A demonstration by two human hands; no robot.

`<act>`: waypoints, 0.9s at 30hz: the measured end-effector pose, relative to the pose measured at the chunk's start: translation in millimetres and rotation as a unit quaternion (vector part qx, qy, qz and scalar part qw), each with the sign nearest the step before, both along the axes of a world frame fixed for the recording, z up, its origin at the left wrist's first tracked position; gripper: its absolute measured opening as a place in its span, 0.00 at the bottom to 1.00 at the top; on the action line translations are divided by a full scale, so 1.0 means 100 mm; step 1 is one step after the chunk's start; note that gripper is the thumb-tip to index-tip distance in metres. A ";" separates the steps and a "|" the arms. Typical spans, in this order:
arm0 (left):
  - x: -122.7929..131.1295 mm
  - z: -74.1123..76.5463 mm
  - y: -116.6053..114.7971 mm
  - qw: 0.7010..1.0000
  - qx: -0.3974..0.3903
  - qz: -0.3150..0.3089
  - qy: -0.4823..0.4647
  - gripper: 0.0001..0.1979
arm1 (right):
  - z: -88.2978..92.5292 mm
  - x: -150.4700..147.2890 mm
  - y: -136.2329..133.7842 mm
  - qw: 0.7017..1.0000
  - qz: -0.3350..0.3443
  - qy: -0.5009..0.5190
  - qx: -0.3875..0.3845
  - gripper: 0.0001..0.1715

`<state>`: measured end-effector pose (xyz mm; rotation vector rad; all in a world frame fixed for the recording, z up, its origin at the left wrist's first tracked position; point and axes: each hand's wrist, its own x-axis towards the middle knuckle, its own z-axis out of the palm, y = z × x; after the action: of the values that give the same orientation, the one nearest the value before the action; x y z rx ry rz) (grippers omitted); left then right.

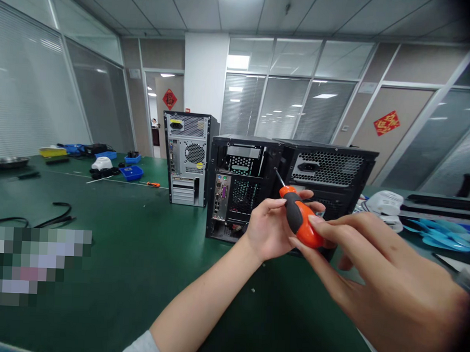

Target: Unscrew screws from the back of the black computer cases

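An orange and black screwdriver (pixel 301 220) points up and away, its shaft tip at the rear right edge of the middle computer case (pixel 277 152). My left hand (pixel 269 232) is around the front of the handle, the thumb near the collar and fingertips showing behind it. My right hand (pixel 371 260) pinches the butt of the handle between thumb and fingers. The middle case stands upright with its back towards me. Its upper bay is open, and ports (pixel 220 193) show at the lower left. Whether the tip sits in a screw is too small to tell.
A second computer case (pixel 187 158) stands to the left, and a black one (pixel 331 170) adjoins on the right. On the green table (pixel 137 275) are blue trays (pixel 131 172), another screwdriver (pixel 153 185), black cables (pixel 54 217) and light-blue fan blades (pixel 438 234). A blurred patch covers the lower left.
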<state>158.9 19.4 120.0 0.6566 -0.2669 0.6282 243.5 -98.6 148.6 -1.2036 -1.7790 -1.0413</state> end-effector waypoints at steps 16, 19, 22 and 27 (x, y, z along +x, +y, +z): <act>-0.06 0.02 -0.01 1.000 -0.012 -0.018 0.007 0.23 | 0.08 -0.03 0.06 0.995 -0.041 -0.067 0.068 0.13; -0.05 0.02 -0.02 1.000 -0.023 -0.014 0.015 0.22 | 0.10 -0.02 0.06 0.992 -0.030 -0.085 0.085 0.16; -0.04 0.02 -0.02 1.000 -0.022 -0.016 0.011 0.22 | 0.10 -0.01 0.06 0.992 -0.037 -0.081 0.084 0.16; -0.04 0.01 -0.02 0.999 -0.039 -0.011 0.018 0.22 | 0.08 -0.01 0.06 0.992 -0.036 -0.088 0.085 0.17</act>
<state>155.1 17.0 120.8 0.5894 -0.2154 0.6012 242.7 -92.9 157.1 -1.1071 -1.7465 -1.3494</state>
